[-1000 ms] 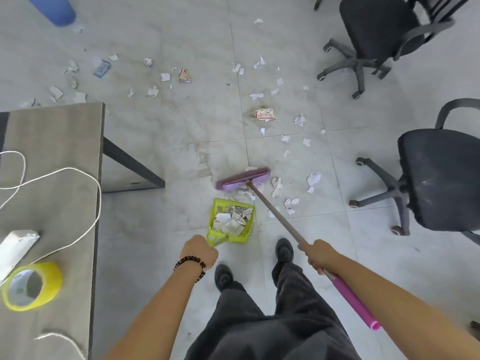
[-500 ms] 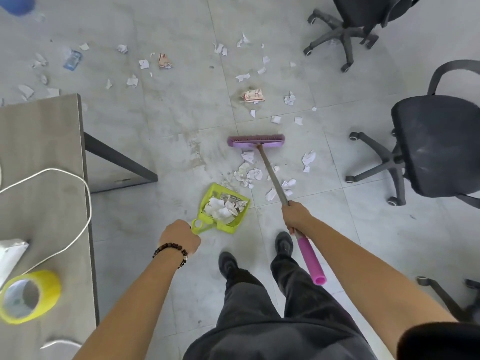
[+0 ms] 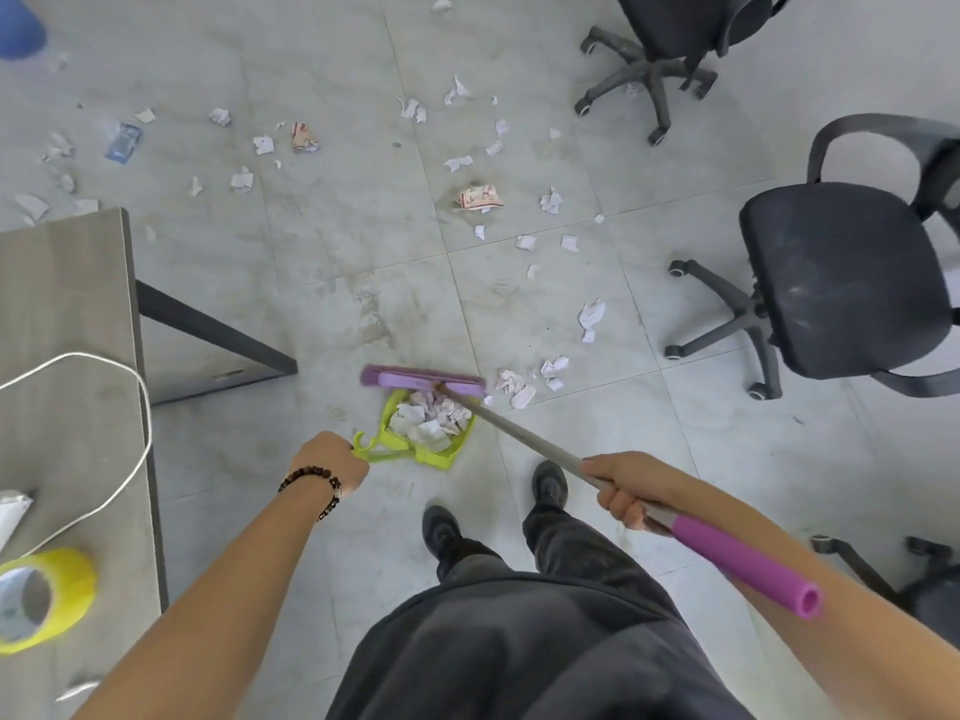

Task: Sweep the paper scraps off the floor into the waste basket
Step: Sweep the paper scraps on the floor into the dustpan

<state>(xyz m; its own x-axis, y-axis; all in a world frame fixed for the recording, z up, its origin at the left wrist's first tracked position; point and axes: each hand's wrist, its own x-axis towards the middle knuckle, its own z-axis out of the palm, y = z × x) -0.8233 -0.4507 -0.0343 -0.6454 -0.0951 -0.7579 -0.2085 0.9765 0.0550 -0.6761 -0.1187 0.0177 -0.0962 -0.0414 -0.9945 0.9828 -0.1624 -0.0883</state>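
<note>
My left hand [image 3: 330,459] grips the handle of a lime-green dustpan [image 3: 441,454] that lies on the floor, filled with white paper scraps [image 3: 428,418]. My right hand [image 3: 623,491] grips the grey shaft of a broom [image 3: 524,439] with a pink end grip. Its purple head [image 3: 421,380] sits at the dustpan's far lip. A few scraps [image 3: 517,384] lie just right of the head. Many more scraps [image 3: 470,161] are scattered over the grey tiles beyond, with a crumpled red-printed wrapper [image 3: 480,197]. A blue object [image 3: 18,31], cut off at the top left corner, cannot be identified.
A grey table [image 3: 67,314] stands at the left with a white cord [image 3: 124,449] and a yellow tape roll [image 3: 39,597]. Black office chairs stand at the right [image 3: 852,283] and top right [image 3: 670,28]. My shoes [image 3: 548,483] are just behind the dustpan.
The broom head came back from farther out on the floor to the dustpan's lip, pulling scraps into the pan. My right hand slid back along the shaft. The dustpan stayed in my left hand.
</note>
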